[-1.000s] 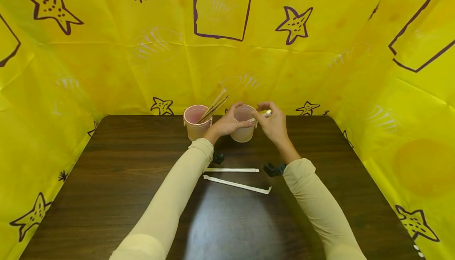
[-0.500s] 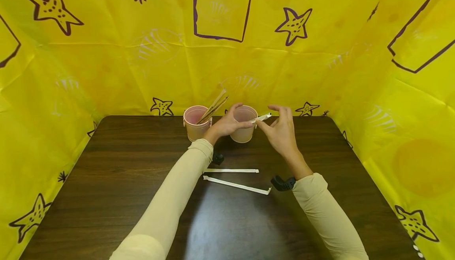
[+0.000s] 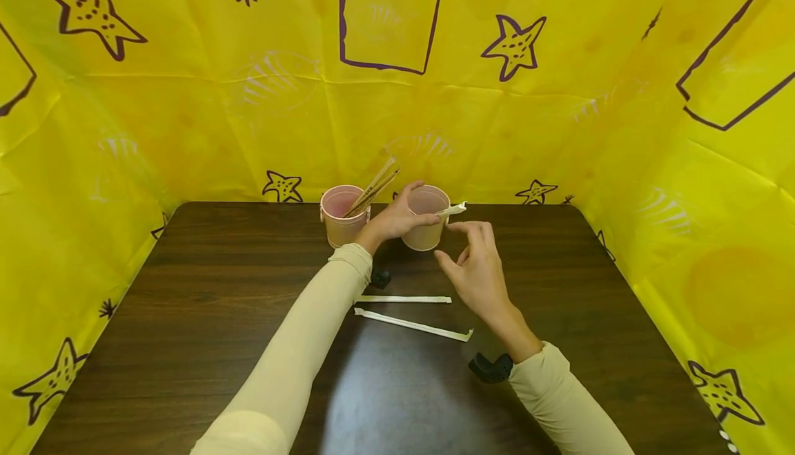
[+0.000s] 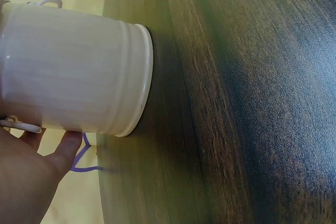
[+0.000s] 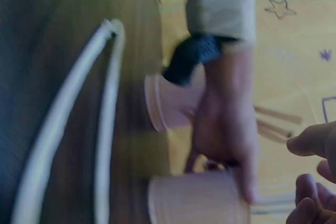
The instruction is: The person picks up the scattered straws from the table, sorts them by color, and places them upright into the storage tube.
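Note:
My left hand [image 3: 397, 220] grips a small pale pink bucket [image 3: 422, 237] near its rim, with the thumb along the front side. White paper-wrapped straws [image 3: 456, 209] stick out of this bucket, leaning to the right past the thumb. In the left wrist view the bucket [image 4: 68, 72] shows from the side, held by the left fingers. Just right of and in front of the bucket is my right hand [image 3: 478, 272], its fingers loosely bent and nothing between them. Two more wrapped straws lie on the table, a back one [image 3: 406, 299] and a front one [image 3: 413, 324].
A second pink bucket [image 3: 340, 233] stands to the left, holding several thin brown sticks [image 3: 375, 189] that lean right. The dark wooden table [image 3: 217, 303] ends at a yellow patterned backdrop [image 3: 248, 130] behind the buckets.
My right hand has let go of the straws at the bucket and drawn back toward me, nearer the straws on the table. The left hand stays on the bucket.

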`<state>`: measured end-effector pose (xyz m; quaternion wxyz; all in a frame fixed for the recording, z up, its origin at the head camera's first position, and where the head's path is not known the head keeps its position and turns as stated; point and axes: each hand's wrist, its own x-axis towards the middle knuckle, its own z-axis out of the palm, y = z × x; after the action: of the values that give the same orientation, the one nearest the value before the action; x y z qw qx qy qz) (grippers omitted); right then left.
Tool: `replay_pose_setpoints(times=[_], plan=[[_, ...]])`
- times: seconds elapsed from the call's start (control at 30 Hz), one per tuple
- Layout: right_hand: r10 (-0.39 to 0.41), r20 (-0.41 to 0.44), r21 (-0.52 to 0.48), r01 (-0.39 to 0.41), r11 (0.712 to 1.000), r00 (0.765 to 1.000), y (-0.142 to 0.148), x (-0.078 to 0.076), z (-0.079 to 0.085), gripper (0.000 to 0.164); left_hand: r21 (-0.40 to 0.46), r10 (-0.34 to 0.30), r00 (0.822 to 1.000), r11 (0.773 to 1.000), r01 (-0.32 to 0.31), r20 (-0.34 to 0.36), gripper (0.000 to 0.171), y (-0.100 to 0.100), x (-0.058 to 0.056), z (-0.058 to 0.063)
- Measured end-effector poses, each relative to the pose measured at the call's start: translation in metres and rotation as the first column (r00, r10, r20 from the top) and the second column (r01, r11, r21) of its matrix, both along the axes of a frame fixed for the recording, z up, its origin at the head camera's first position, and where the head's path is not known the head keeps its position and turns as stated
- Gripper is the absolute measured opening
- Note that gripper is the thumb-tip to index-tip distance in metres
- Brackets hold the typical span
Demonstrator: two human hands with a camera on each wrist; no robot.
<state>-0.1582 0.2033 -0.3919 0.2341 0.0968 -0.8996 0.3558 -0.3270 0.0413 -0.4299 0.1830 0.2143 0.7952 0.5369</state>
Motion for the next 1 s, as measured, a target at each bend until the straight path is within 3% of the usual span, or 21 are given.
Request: replay_pose_setpoints(times=[0.3,0.5,0.67,0.8,1.0], plan=[[0.142,0.175,0.133,-0.167,0.977,0.974,-0.022,0.018,-0.031,0.033,-0.013,0.003,1.0,1.0,-0.003,-0.022,0.103,0.0,0.001,-0.001],[0.231,0.319,0.2,-0.303,0.932,0.919,-0.034,0.024,-0.047,0.027,0.001,0.005,1.0,1.0,-0.005,-0.024,0.102,0.0,0.001,0.0],[0.249,0.395,0.287,-0.376,0.881,0.884,-0.044,0.025,-0.06,0.028,0.013,0.01,0.999,1.0,-0.01,-0.031,0.101,0.0,0.001,0.001],[0.229,0.418,0.349,-0.388,0.853,0.879,-0.049,0.026,-0.068,0.028,0.011,0.008,1.0,1.0,-0.008,-0.024,0.101,0.0,0.001,0.001],[0.238,0.408,0.374,-0.399,0.837,0.881,-0.052,0.029,-0.071,0.013,0.01,0.01,1.0,1.0,-0.01,-0.027,0.101,0.0,0.002,0.001]])
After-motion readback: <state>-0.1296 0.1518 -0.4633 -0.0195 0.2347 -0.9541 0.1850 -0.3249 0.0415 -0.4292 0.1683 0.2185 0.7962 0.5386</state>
